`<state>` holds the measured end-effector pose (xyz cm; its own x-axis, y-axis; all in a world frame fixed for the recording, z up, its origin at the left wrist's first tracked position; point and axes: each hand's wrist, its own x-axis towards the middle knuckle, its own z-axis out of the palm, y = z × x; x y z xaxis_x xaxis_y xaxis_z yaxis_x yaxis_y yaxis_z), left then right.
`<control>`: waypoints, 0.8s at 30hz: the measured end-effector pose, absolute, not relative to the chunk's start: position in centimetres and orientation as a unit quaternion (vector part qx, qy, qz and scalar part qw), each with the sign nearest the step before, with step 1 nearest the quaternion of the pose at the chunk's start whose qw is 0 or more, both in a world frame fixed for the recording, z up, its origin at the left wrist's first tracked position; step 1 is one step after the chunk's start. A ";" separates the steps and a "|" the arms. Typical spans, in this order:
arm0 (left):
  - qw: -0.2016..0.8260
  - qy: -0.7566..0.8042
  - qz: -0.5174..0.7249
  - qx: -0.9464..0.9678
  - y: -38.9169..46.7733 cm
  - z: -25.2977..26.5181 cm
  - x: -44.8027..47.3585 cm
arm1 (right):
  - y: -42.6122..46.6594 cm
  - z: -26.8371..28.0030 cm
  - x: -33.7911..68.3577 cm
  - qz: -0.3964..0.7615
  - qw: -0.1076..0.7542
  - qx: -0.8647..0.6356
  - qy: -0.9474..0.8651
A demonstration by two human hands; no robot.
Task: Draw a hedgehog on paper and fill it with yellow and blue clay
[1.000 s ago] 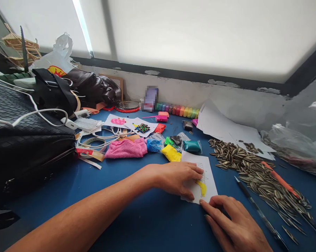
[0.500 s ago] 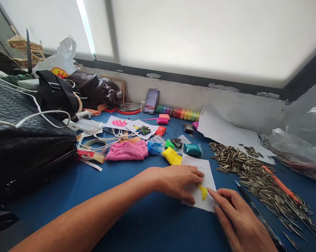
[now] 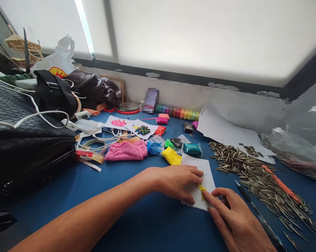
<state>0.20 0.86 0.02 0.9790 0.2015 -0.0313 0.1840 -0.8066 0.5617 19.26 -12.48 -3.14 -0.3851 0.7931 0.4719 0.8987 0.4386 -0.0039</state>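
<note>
A small white sheet of paper [image 3: 210, 171] with a pencil drawing lies on the blue table. A flat patch of yellow clay [image 3: 200, 188] covers the lower part of the drawing. My left hand [image 3: 177, 182] rests open across the paper's left side, fingers stretched over the drawing. My right hand [image 3: 233, 213] touches the yellow clay with its extended index fingertip; the thumb lies at the paper's lower right edge and the other fingers are curled. It holds nothing that I can see. Just behind the paper sit a yellow clay packet [image 3: 171, 156] and a teal clay packet [image 3: 192, 149].
Striped sunflower seeds [image 3: 252, 175] spread on the right, with an orange tool [image 3: 281, 183] on them and a dark pen [image 3: 252, 206] beside. A pink cloth [image 3: 126, 150], finished pictures [image 3: 144, 129] and cables lie left of centre. A black bag [image 3: 29, 150] fills the left.
My right index fingertip has moved left and slightly down, from beside the yellow clay onto its lower part. My left hand has stayed in place.
</note>
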 end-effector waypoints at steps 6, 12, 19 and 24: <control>0.286 0.105 0.002 0.953 0.9 0.1 0.2 | -12.3 -3.0 19.2 -0.156 0.188 -0.496 -0.833; 0.283 0.097 -0.004 0.954 0.9 -0.1 0.3 | -12.3 -3.0 19.3 -0.157 0.184 -0.495 -0.835; 0.296 0.098 0.014 0.950 1.0 -0.1 0.2 | -12.5 -2.9 19.4 -0.145 0.206 -0.500 -0.829; 0.296 0.096 0.015 0.950 1.1 -0.4 0.2 | -12.7 -2.9 19.3 -0.117 0.241 -0.527 -0.807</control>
